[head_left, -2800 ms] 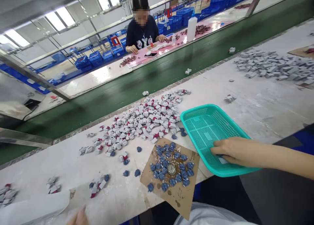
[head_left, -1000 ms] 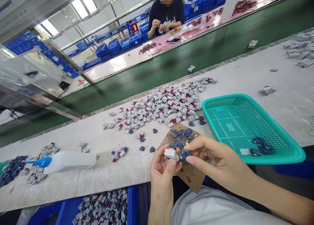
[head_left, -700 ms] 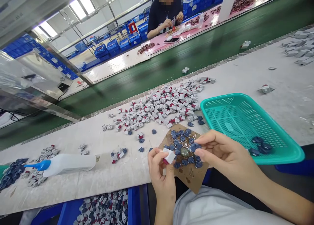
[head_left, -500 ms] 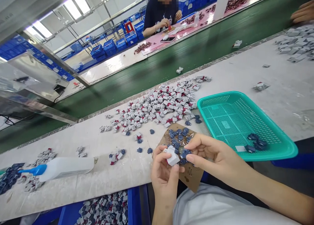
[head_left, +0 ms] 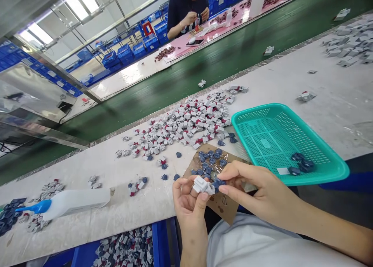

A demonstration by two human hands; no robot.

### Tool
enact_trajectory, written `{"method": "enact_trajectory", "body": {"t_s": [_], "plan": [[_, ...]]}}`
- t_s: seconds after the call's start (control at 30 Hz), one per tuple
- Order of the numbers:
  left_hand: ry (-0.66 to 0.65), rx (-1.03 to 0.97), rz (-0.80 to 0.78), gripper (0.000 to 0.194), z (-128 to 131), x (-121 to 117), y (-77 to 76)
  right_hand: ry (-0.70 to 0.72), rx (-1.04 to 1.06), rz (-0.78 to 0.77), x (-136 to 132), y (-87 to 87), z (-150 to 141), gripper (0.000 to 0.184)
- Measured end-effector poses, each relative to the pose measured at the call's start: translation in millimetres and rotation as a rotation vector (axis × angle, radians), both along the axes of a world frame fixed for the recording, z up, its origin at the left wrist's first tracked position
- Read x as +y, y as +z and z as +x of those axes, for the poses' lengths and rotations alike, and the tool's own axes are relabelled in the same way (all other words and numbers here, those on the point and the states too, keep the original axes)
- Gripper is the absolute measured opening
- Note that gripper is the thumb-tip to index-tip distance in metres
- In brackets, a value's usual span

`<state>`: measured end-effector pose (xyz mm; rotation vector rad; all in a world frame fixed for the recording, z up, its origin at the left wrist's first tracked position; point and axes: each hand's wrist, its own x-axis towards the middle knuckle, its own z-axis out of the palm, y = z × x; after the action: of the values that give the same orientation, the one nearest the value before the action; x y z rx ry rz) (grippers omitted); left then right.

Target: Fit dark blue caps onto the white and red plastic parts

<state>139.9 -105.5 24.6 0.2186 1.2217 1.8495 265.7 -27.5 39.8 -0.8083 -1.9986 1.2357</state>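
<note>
Between the thumb and fingers of my left hand (head_left: 190, 206) is a small white plastic part (head_left: 201, 184) with a blocky shape. My right hand (head_left: 250, 185) pinches a small dark blue plastic part (head_left: 219, 183) against or right beside the white one; whether they are joined I cannot tell. Under both hands lies a brown cardboard sheet (head_left: 225, 210), stained wet, with several blue parts (head_left: 208, 162) on it. A green mesh basket (head_left: 262, 123) stands to the right, holding a few dark blue pieces (head_left: 304, 164).
Beyond the cardboard spreads a pile of white and red parts (head_left: 186, 123). A white bottle with a blue nozzle (head_left: 78, 201) lies at the left. Below the table edge sits a blue bin (head_left: 159, 239) of parts. Across the green conveyor belt (head_left: 163, 88), a person (head_left: 186, 14) works.
The white part has turned in my left hand and the left fingers have opened out somewhat. The blue part stays in my right hand. White parts on the belt have shifted leftward in view.
</note>
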Motion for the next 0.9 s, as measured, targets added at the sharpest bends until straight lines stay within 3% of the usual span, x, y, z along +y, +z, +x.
{"method": "enact_trajectory", "body": {"t_s": [0.27, 0.47, 0.53, 0.6, 0.7, 0.77, 0.9], "plan": [[-0.042, 0.109, 0.053, 0.033, -2, -3, -4.3, 0.082, -0.057, -0.008, -1, -1.4, 0, 0.010], [-0.135, 0.289, 0.127, 0.020, -2, -9, -19.5, 0.184, -0.087, -0.176, 7, 3.6, 4, 0.015], [-0.173, 0.433, 0.081, 0.027, -6, -10, -22.0, 0.180, -0.082, -0.256, 7, 2.5, 4, 0.017], [-0.260, 0.727, 0.079, 0.036, -13, -11, -22.6, 0.175, -0.060, -0.318, 6, 0.4, 3, 0.019], [-0.340, 1.093, 0.203, 0.029, -26, -7, -21.5, 0.208, -0.024, -0.377, 1, -3.2, 0, 0.020], [-0.309, 1.142, 0.256, 0.021, -31, -3, -21.2, 0.226, -0.012, -0.405, -2, -5.9, -1, 0.021], [-0.233, 1.115, 0.202, 0.026, -26, 4, -22.9, 0.244, -0.010, -0.405, -7, -9.2, -2, 0.023]]}}
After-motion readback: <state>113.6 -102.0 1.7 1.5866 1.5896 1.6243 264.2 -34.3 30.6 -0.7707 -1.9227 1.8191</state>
